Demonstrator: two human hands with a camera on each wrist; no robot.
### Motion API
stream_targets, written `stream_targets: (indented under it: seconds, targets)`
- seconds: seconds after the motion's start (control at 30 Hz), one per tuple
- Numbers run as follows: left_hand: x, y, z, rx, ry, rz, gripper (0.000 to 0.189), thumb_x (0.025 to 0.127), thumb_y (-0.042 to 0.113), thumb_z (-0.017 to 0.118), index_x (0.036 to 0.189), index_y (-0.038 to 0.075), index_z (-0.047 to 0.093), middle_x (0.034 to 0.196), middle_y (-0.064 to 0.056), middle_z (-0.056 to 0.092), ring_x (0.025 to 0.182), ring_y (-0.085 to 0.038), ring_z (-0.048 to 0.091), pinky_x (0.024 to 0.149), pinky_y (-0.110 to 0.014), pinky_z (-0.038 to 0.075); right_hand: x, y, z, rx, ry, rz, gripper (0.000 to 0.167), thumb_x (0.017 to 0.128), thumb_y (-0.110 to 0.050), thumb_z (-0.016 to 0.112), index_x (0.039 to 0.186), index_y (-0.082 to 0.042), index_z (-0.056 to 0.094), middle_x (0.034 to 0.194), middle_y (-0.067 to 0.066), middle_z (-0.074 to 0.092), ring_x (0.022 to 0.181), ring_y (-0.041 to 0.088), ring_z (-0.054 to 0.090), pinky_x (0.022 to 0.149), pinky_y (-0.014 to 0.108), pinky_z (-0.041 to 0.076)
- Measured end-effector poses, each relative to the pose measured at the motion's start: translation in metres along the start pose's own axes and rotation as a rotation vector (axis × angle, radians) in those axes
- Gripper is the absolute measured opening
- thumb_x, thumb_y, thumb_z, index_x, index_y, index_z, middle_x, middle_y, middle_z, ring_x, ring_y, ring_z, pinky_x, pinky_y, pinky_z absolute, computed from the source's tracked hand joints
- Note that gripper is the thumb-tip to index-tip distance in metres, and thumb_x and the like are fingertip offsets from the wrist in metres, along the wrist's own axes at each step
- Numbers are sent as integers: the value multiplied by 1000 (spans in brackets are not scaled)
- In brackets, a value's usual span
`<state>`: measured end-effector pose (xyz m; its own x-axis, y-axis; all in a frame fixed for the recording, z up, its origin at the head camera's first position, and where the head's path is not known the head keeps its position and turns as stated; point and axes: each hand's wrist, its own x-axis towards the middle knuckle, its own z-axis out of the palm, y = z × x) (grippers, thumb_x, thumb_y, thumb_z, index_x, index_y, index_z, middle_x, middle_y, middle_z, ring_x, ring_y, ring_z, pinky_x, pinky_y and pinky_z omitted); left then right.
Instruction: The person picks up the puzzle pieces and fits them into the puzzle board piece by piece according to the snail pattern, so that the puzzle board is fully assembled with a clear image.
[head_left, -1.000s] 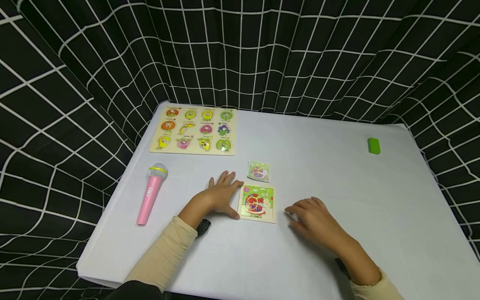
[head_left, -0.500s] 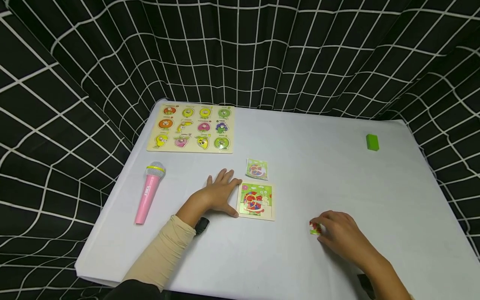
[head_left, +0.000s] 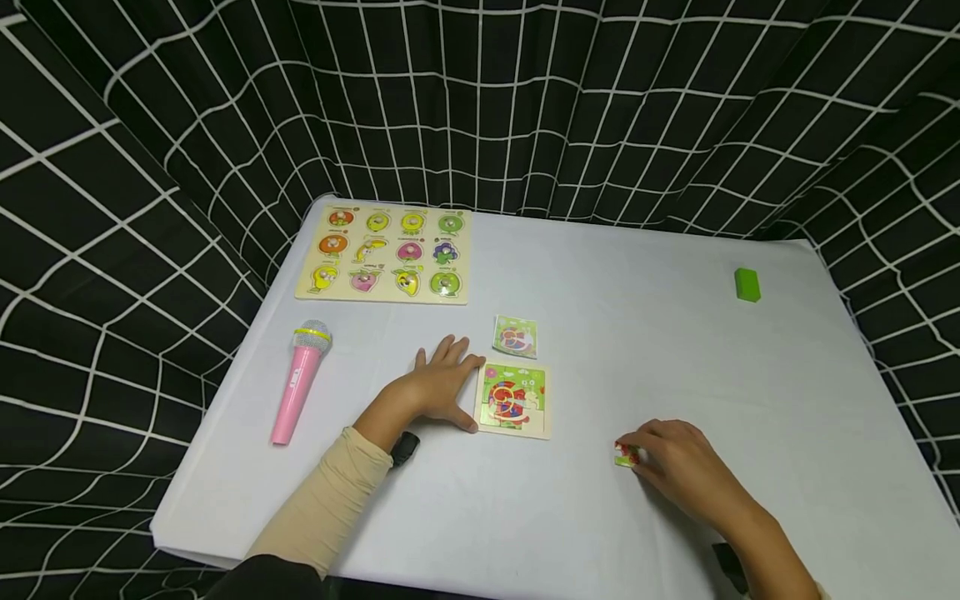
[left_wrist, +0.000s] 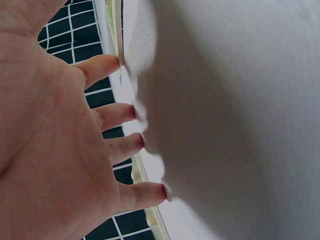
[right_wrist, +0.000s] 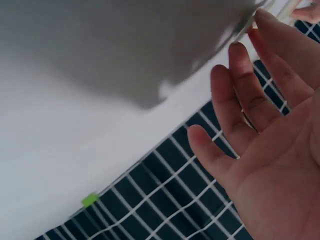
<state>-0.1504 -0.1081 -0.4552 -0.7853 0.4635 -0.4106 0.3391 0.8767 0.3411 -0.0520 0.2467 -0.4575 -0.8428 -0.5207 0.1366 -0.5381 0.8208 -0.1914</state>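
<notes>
My left hand [head_left: 438, 387] lies at the left side of a small square wooden jigsaw board [head_left: 536, 422], fingers spread, thumb and index fingertip at its left corners. The board carries a red and green snail picture with a bare patch at its lower right. To the right, my right hand [head_left: 678, 462] pinches a small red and green jigsaw piece [head_left: 624, 456] between thumb and fingertips, close over the white table. In the right wrist view, the piece appears as a thin edge [right_wrist: 243, 31] at the fingertips. Just behind the board rests a matching picture card [head_left: 515, 337].
A wooden fruit peg puzzle [head_left: 382, 292] lies at the back left. Nearer, on the left, is a pink toy microphone [head_left: 298, 385]. A green block [head_left: 747, 285] stands at the far right. Black grid-patterned cloth [head_left: 510, 108] hangs behind the table [head_left: 637, 292].
My right hand has moved rightward, away from the board, and now pinches the jigsaw piece, which has shifted slightly left over the last half second. My left hand stays at the board.
</notes>
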Motion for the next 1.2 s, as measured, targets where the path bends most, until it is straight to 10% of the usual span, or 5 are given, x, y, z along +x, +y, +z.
stream_targets:
  seconds: [0.57,1.2]
  targets:
    - [0,2,3,-12,9,6,104,68,52,84,151,20,30,163,-14,6,150,-35,-2,112,-68,9,76,-43,20,-4,43,-210,24,74,-16,84,95,-15,74,94,-3,67,96,19,62,97,50,43]
    - [-2,1,0,-6,17,8,105,68,53,83,151,20,30,163,-15,6,150,-36,-2,112,-68,9,87,-54,32,-23,28,-205,22,76,-19,83,96,-16,75,92,-4,68,94,19,61,95,45,45]
